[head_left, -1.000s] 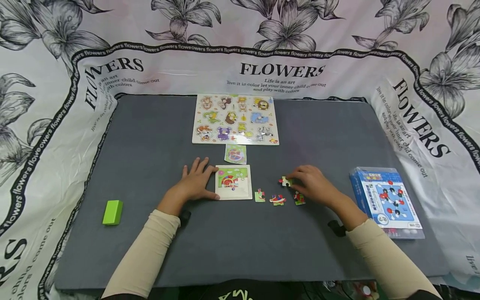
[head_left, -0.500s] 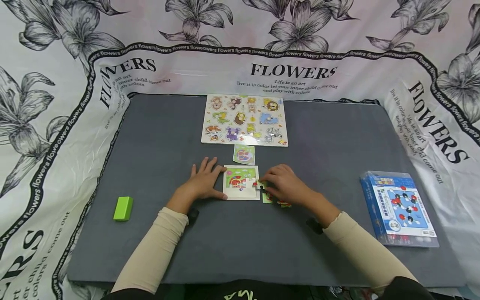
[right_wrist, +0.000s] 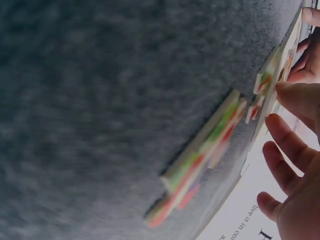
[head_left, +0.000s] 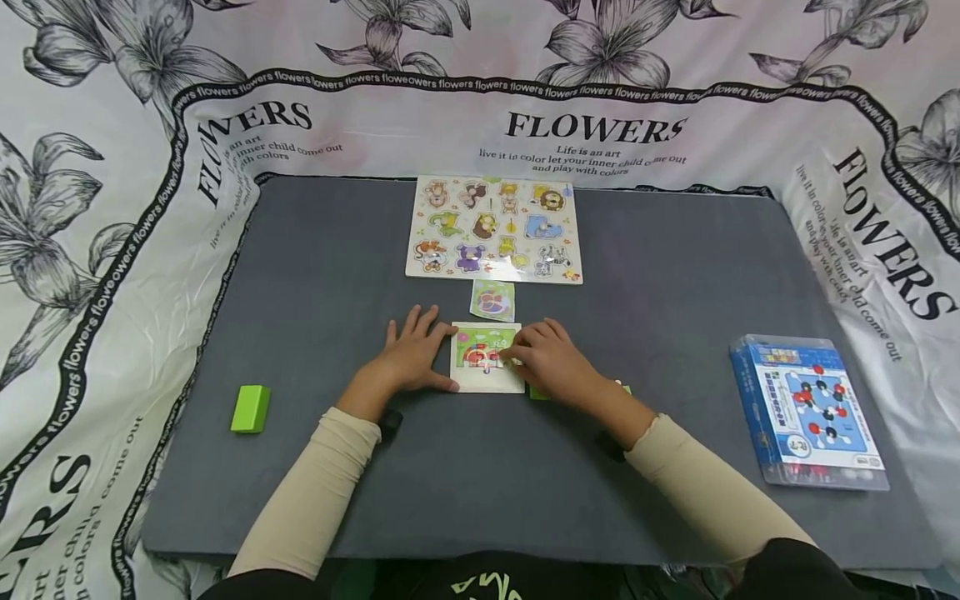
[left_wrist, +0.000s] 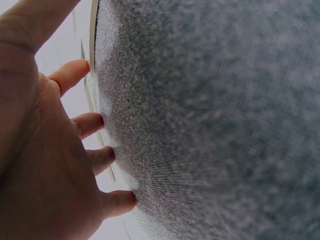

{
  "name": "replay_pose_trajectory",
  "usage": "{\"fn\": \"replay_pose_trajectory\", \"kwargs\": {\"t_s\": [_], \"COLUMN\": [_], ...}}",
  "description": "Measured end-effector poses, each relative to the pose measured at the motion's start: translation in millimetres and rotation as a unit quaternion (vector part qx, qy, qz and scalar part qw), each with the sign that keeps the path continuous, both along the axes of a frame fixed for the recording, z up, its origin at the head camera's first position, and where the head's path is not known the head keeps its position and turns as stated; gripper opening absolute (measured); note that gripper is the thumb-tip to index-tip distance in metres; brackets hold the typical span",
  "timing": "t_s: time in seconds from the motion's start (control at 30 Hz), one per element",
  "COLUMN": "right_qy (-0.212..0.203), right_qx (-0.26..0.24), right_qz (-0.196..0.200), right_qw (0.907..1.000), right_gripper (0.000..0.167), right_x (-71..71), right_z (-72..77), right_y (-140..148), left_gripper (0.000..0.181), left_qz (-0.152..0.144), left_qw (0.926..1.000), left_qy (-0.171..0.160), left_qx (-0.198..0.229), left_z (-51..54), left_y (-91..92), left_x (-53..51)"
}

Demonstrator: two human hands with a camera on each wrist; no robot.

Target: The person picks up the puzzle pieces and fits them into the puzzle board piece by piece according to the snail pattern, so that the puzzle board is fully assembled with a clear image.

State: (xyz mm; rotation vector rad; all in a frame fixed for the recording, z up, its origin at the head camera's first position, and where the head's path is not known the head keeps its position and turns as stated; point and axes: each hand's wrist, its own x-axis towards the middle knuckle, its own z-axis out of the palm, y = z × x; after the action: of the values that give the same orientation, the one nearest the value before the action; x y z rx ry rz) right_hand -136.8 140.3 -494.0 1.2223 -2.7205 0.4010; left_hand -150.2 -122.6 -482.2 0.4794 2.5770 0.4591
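Note:
A small square puzzle tray (head_left: 483,384) lies flat at the table's middle, partly filled with green and red picture pieces. My left hand (head_left: 411,357) rests at its left edge, fingers spread, thumb and index finger touching the frame; the left wrist view shows the same hand (left_wrist: 55,155) with fingertips down. Over the tray's right side, my right hand (head_left: 558,365) pinches a puzzle piece mostly hidden by the fingertips. Loose pieces (right_wrist: 202,150) lie beside the tray in the right wrist view, near my right hand (right_wrist: 300,150); in the head view that hand partly covers them.
Behind the tray lies a small picture card (head_left: 492,300), then a large animal puzzle board (head_left: 493,268). A green block (head_left: 250,409) sits at the left. At the right stands a blue boxed set (head_left: 813,412). Flower-printed cloth (head_left: 405,117) surrounds the grey table.
My right hand has carried the piece leftward from the loose pieces onto the tray's right side. The left hand has stayed at the tray's left edge. The head view has shifted slightly.

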Motion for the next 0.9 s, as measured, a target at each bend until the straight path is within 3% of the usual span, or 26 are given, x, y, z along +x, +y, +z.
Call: {"fn": "replay_pose_trajectory", "kwargs": {"t_s": [0.17,0.37,0.57,0.9], "right_qy": [0.027,0.006,-0.021,-0.064], "right_qx": [0.041,0.089,0.066,0.012], "right_qz": [-0.005,-0.015,-0.016,-0.016], "right_qw": [0.9988,0.9959,0.9974,0.9978], "right_gripper": [0.022,0.020,0.021,0.026], "right_x": [-5.6,-5.8,3.1,10.6], "right_z": [7.6,12.6,10.5,8.9], "right_y": [-5.6,-11.6,-7.1,17.5], "left_gripper": [0.093,0.094,0.094,0.094], "left_qz": [-0.003,-0.006,-0.004,-0.004], "left_qw": [1.0000,0.9999,1.0000,1.0000], "left_qy": [0.000,-0.003,-0.004,-0.002], "left_qx": [-0.005,-0.010,-0.002,-0.003], "left_z": [7.9,3.5,0.8,-1.0], "left_y": [-1.3,-1.0,0.4,-0.8], "left_x": [-5.1,-3.4,2.0,-1.9]}}
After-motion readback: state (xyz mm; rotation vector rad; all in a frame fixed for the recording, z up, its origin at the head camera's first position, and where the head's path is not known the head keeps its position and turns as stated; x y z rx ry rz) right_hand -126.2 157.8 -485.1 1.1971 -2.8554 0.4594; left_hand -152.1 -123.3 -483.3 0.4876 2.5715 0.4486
